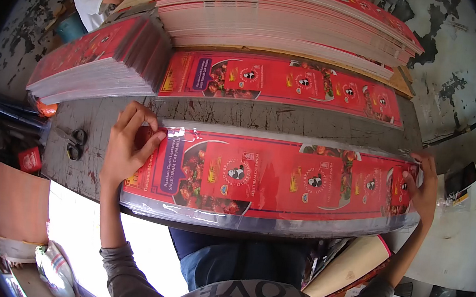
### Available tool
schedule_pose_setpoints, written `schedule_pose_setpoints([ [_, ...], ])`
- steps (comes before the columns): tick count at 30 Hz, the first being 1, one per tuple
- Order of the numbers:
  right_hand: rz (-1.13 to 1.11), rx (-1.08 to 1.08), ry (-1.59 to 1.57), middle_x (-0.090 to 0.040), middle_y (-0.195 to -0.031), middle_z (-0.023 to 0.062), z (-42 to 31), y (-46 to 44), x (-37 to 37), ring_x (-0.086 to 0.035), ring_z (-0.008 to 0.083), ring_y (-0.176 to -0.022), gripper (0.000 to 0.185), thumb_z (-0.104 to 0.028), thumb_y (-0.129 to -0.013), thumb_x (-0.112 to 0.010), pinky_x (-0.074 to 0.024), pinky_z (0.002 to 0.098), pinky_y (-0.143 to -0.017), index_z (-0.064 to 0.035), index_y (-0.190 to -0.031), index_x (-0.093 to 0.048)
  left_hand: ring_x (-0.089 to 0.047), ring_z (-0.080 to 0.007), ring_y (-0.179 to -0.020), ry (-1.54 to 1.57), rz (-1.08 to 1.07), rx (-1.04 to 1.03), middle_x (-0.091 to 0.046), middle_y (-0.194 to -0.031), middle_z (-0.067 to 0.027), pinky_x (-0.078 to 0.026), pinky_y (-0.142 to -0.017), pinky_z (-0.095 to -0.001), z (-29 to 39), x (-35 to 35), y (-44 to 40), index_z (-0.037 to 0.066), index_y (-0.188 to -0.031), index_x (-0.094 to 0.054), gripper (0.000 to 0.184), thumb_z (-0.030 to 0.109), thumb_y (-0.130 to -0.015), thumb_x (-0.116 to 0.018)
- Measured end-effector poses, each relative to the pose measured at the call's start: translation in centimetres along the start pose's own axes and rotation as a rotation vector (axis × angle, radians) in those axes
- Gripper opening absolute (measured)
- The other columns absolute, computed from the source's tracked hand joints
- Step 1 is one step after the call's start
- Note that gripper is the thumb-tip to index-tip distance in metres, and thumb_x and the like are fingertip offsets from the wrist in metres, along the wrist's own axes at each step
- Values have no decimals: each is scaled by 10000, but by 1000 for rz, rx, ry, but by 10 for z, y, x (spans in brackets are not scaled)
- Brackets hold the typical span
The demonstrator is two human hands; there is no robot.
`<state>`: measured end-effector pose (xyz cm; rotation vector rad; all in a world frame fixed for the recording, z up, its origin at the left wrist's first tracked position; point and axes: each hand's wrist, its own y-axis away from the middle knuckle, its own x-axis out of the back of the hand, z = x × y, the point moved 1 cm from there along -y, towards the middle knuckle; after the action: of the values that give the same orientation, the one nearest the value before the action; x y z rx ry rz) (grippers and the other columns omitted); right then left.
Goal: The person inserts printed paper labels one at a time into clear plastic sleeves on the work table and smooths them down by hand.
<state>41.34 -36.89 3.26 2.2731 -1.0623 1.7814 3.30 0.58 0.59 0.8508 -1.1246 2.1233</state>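
Observation:
A long red printed sheet point(281, 176) with food pictures and panda logos lies across the near side of the table, on or inside clear plastic point(213, 218) whose edges show along its front and back. My left hand point(125, 145) is closed at the sheet's upper left corner, thumb on top and fingers curled. At the right end, my right hand point(425, 190) grips the sheet's edge with its thumb over the print; some of its fingertips are hidden. Beyond it, a second red printed sheet point(342, 93) lies flat, apart from both hands.
A tall stack of printed sheets point(280, 22) stands at the back on a wooden board point(403, 82). Another stack of plastic-covered sheets point(98, 67) sits at the back left. Black-handled scissors point(76, 144) lie left of my left hand. A person in a white sleeve point(90, 4) is beyond the table.

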Motion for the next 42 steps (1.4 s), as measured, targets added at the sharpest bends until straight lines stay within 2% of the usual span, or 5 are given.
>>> schedule_pose_setpoints([
  [5, 127, -55, -121, -548, -1190, 136, 18, 16, -16, -535, 280, -1110, 350, -49, -764, -655, -393, 338, -964, -15, -1107, -596, -511, -272, -753, 37, -25, 45, -516, -817, -104, -390, -736, -350, 0, -1, 0, 15, -803, -524, 179, 94, -754, -677],
  [13, 202, -41, -146, -528, -953, 102, 21, 17, -21, -517, 229, -911, 192, -35, -794, -634, -392, 288, -857, 1, -938, -511, -519, -278, -773, 75, -31, 89, -513, -816, -109, -397, -757, -355, 4, -1, 1, 15, -801, -513, 166, 77, -767, -663],
  [29, 28, -81, -206, -419, -907, 72, 21, 13, -19, -409, 146, -845, 134, 6, -887, -512, -364, 223, -759, -18, -983, -423, -532, -233, -715, 47, -9, 88, -539, -771, -83, -378, -740, -345, -6, -2, 1, 26, -810, -538, 193, 160, -809, -677],
  [35, 63, 25, 19, -422, -878, 74, 27, 9, -20, -411, 196, -798, 98, -57, -889, -514, -318, 292, -805, -35, -954, -444, -534, -222, -662, 28, 6, 34, -546, -755, -77, -358, -747, -325, -4, -1, -1, 20, -810, -544, 179, 147, -814, -671],
  [42, 35, -53, 13, -434, -832, 104, 29, 8, -20, -412, 232, -790, 76, -83, -887, -514, -306, 320, -815, -36, -914, -461, -500, -229, -671, -52, 25, -4, -570, -754, -84, -353, -746, -323, -3, 0, 0, 21, -813, -543, 179, 148, -815, -670],
])
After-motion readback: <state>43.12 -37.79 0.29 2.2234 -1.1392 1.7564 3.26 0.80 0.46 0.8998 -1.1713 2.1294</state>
